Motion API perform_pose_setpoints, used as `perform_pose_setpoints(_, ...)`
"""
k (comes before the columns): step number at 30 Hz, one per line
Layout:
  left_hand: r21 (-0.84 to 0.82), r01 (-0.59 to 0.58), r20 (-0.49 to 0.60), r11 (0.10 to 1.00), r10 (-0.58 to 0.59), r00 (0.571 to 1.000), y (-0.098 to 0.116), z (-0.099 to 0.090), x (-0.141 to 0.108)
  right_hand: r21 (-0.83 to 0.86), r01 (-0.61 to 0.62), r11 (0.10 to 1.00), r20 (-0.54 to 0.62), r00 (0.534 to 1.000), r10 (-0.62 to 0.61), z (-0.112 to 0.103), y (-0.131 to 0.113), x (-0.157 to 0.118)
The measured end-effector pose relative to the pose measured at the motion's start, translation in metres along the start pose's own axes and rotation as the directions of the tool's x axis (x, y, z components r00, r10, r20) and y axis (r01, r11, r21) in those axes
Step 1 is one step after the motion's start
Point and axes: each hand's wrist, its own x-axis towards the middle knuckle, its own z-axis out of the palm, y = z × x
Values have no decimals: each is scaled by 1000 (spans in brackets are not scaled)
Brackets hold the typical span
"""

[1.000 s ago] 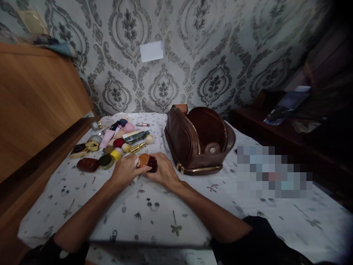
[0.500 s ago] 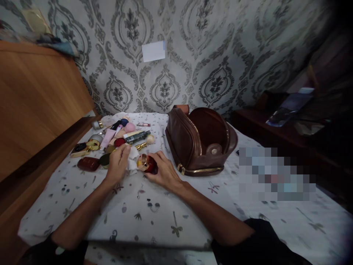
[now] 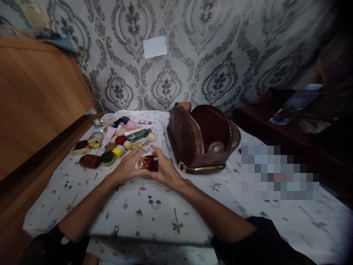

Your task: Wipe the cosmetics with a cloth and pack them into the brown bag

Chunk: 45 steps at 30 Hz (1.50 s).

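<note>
Taking the brown bag (image 3: 184,141) as landmark: farthest left of it, cosmetics lie in a loose cluster on the patterned cloth (image 3: 110,217), among them a dark red case (image 3: 90,161), a green-lidded jar (image 3: 107,158) and a pink tube (image 3: 109,136). Nearer the bag, just to its left, the left hand (image 3: 128,164) and right hand (image 3: 166,170) are together, clamped on a dark red bottle (image 3: 146,163), with white material (image 3: 137,164) at the left fingers. The bag itself stands open, its gold zipper parted.
</note>
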Motion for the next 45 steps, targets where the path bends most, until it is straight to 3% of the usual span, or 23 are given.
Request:
perform_pose_setpoints(5, 13, -112, -93, 994, 113, 989, 0, 4, 1, 72, -34, 997, -4, 999, 35, -1, 0, 2)
perform_pose_setpoints(10, 73, -206, -230, 976, 217, 949, 0, 10, 0, 201, -69, 977, -28, 997, 76, 7, 8, 4)
perform_pose_setpoints(15, 74, -199, -332, 977, 212, 919, 4, 9, -1, 403, -152, 902, 24, 988, 156, 14, 10, 7)
perform_pose_setpoints(17, 18, -162, -358, 987, 157, 920, 7, 6, -1, 429, -184, 884, 53, 982, 179, 13, 7, 7)
perform_pose_setpoints(20, -140, 14, -421, 990, -72, 904, 7, 2, 0, 453, -196, 870, 100, 981, 168, 9, 1, 7)
perform_pose_setpoints(23, -264, 168, -479, 950, -280, 832, 0, -2, 1, 517, -222, 827, 155, 974, 165, 5, -4, 5)
perform_pose_setpoints(28, -386, 273, -529, 881, -454, 717, -4, -5, 6, 559, -248, 791, 187, 967, 172, 4, -5, 5)
perform_pose_setpoints(30, -429, 279, -520, 859, -488, 701, 1, -3, 7, 556, -238, 796, 183, 970, 161, 5, -5, 5)
perform_pose_setpoints(32, -450, 276, -468, 849, -487, 737, 7, 1, 6, 552, -227, 802, 182, 972, 150, 5, -5, 5)
perform_pose_setpoints(36, -457, 208, -235, 865, -343, 910, 15, 6, 0, 543, -224, 809, 166, 973, 158, 5, -4, 6)
perform_pose_setpoints(38, -468, 169, -102, 867, -243, 965, 15, 1, -3, 552, -227, 802, 154, 973, 170, 3, -4, 6)
perform_pose_setpoints(41, -487, 131, 29, 863, -134, 991, 10, -13, -5, 579, -273, 768, 178, 962, 208, -1, -5, 8)
perform_pose_setpoints(45, -443, 61, 39, 895, -49, 998, 3, -26, -1, 616, -305, 726, 175, 952, 251, -5, -6, 9)
